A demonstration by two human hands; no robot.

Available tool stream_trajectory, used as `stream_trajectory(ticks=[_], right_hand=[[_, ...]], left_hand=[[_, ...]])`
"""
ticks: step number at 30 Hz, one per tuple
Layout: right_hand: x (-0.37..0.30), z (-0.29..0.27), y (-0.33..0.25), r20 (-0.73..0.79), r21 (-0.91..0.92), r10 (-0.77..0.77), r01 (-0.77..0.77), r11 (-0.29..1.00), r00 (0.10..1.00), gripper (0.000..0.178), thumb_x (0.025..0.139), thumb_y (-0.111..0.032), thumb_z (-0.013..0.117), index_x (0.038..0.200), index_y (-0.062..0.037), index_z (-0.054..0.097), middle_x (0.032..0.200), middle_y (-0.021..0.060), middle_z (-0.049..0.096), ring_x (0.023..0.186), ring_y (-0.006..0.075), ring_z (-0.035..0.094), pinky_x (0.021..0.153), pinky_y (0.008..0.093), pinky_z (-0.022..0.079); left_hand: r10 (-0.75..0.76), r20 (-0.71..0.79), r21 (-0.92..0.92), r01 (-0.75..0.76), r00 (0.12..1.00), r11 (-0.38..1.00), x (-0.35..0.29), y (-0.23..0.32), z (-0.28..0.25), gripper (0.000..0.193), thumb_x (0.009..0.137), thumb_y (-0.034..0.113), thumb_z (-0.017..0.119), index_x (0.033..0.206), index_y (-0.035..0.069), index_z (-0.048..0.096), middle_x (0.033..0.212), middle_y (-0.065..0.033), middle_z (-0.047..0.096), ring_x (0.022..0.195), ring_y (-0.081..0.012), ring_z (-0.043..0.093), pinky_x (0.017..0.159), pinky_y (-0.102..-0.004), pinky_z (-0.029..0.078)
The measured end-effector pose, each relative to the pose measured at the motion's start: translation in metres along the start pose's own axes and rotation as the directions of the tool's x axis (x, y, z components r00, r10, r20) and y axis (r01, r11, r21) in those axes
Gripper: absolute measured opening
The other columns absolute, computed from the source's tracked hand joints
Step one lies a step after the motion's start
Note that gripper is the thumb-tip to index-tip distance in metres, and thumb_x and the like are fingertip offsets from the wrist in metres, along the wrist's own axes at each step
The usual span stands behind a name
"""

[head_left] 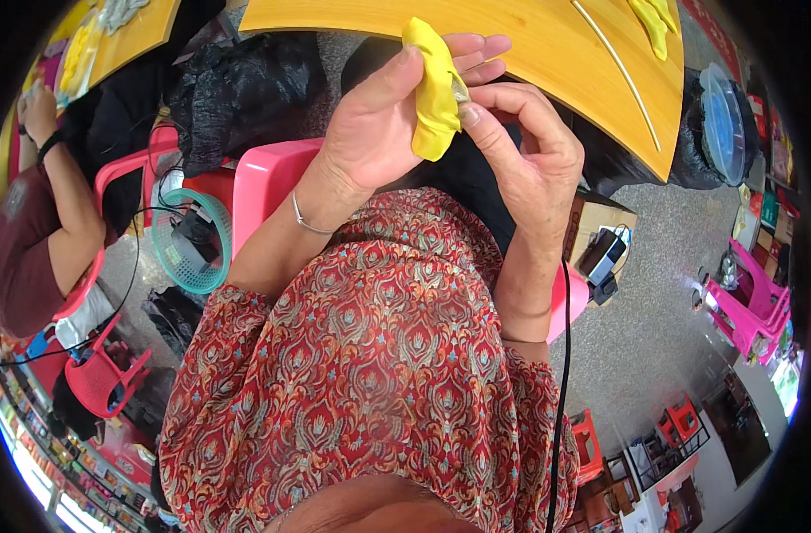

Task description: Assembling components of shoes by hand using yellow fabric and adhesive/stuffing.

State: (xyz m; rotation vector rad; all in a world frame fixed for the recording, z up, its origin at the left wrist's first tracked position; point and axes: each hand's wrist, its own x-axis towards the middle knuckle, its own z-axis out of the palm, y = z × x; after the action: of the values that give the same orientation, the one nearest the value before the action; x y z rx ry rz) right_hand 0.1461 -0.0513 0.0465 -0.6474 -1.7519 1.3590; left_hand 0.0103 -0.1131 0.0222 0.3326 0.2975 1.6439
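A long, crumpled yellow cloth piece point(434, 98) is held up in front of me, above the near edge of the table. My left hand point(365, 120) supports it from the left, thumb against its side and fingers reaching behind it. From the right, my right hand point(530, 151) pinches its edge between thumb and forefinger. A small pale greyish bit point(459, 91) shows at that pinch; what it is cannot be made out. On the yellow-brown table point(512, 40) lies a thin pale rod point(617, 75), with another yellow cloth piece point(656, 27) beyond it.
At left, a person point(50, 213) works at another table point(139, 35). A teal basket point(192, 240), a pink chair point(272, 182) and black bags point(245, 98) stand on that side. To the right are a cardboard box point(601, 213), a blue basin point(723, 124) and a magenta stool point(756, 302).
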Motion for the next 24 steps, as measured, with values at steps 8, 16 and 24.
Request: stream_trajectory(ticks=[8, 16, 24], right_hand=[[-0.001, 0.003, 0.010, -0.119, 0.035, 0.063, -0.059, 0.998, 0.991, 0.008, 0.080, -0.002, 0.069, 0.086, 0.0017, 0.067, 0.081, 0.0035, 0.066, 0.072, 0.0080, 0.061, 0.067, 0.0217, 0.049], [-0.001, -0.002, 0.009, 0.050, -0.039, 0.064, -0.062, 0.997, 0.997, 0.014, 0.080, -0.004, 0.072, 0.092, 0.0002, 0.068, 0.079, 0.0040, 0.064, 0.071, 0.0095, 0.062, 0.067, 0.0221, 0.049], [-0.001, 0.002, 0.010, -0.082, -0.024, 0.012, -0.014, 1.000, 0.997, 0.009, 0.078, 0.000, 0.070, 0.087, 0.0009, 0.068, 0.080, 0.0050, 0.066, 0.071, 0.0094, 0.061, 0.066, 0.0215, 0.049]], left_hand=[[-0.112, -0.080, 0.227, 0.127, 0.990, 0.965, -0.011, 0.000, 0.001, 0.053, 0.099, 0.033, 0.041, 0.137, -0.004, 0.036, 0.147, -0.0231, 0.029, 0.136, -0.0343, 0.030, 0.113, -0.0430, 0.026], [-0.023, -0.039, -0.118, 0.018, 0.999, 0.993, -0.003, 0.004, -0.004, 0.049, 0.099, 0.027, 0.042, 0.135, -0.007, 0.038, 0.147, -0.0266, 0.028, 0.136, -0.0350, 0.030, 0.112, -0.0431, 0.027], [-0.078, -0.103, 0.257, 0.102, 0.992, 0.961, -0.012, 0.000, -0.008, 0.055, 0.098, 0.033, 0.046, 0.136, -0.005, 0.036, 0.138, -0.0191, 0.042, 0.129, -0.0276, 0.041, 0.109, -0.0467, 0.031]])
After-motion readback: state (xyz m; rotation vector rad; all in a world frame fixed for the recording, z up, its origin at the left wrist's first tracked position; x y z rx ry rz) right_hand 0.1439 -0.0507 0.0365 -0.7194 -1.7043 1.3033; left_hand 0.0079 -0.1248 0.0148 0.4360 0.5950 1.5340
